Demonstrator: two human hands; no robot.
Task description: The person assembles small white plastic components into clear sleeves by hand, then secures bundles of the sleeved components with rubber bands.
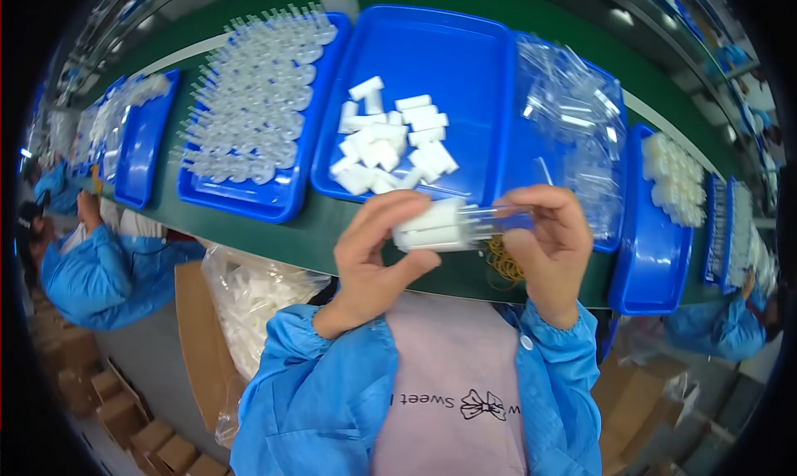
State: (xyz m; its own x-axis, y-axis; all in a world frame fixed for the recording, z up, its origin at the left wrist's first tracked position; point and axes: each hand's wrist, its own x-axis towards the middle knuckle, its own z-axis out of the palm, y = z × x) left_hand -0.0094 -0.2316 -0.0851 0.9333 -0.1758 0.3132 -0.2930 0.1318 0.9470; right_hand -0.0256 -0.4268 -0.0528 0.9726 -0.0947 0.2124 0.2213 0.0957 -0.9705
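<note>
Holding white blocks (432, 227) in left hand (372, 248) and clear tubes (479, 216) in right hand (550, 248), in front of blue tray (440, 57) (white pieces (384, 154) inside).

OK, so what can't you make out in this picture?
In the head view:
Held white blocks: exact count; the left hand covers part of them.
Clear stems: whether the right hand grips them; blurred there.
Yellow bands: how many; tangled and partly behind the right hand.
Clear plastic pieces beyond the right hand: separate outlines; overlap and glare obscure them.
</note>
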